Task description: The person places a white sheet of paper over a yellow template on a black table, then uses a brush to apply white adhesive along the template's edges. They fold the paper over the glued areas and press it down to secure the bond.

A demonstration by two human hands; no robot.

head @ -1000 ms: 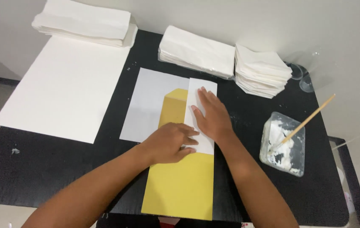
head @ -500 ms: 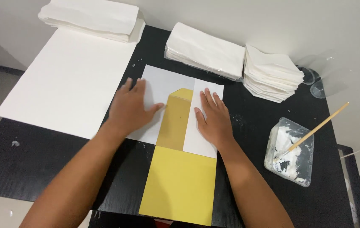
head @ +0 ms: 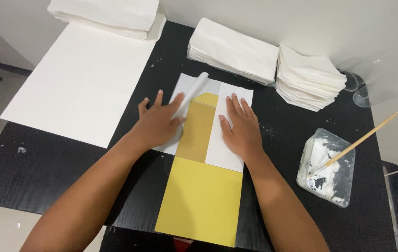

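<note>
While the yellow card (head: 202, 196) lies between them, the white sheet (head: 227, 140) is pressed flat by the spread right hand (head: 241, 130) and lifted at its edge by the open left hand (head: 159, 123).

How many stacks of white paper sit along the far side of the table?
3: one stack at far left behind the large white sheet, one in the middle, one at right beside it. More may lie beyond the frame.

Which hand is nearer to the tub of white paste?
Right. The right hand lies flat on the white sheet's folded right flap, with bare table between it and the tub. The left hand lies beyond it, on the left flap.
</note>
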